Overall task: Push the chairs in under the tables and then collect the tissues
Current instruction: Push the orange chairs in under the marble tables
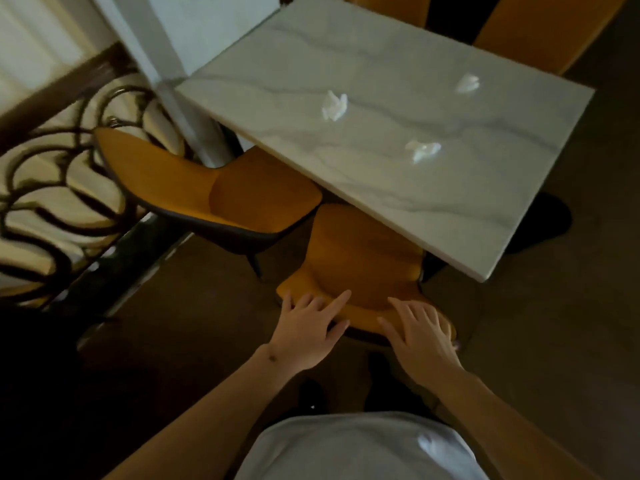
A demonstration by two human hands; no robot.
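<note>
An orange chair (360, 258) stands in front of me, its seat partly under the white marble table (381, 188). My left hand (308, 327) and my right hand (420, 332) both rest flat on the top of its backrest, fingers spread. A second orange chair (194, 188) stands to the left, its seat also partly beneath the table's edge. Three crumpled white tissues lie on the tabletop: one near the middle (334, 105), one nearer me (422, 150), one at the far right (468, 83).
A dark wooden railing with curled metalwork (59, 161) runs along the left. A white pillar (180, 81) rises beside the table's left corner. More orange chair backs (540, 29) stand on the table's far side. The floor is dark tile.
</note>
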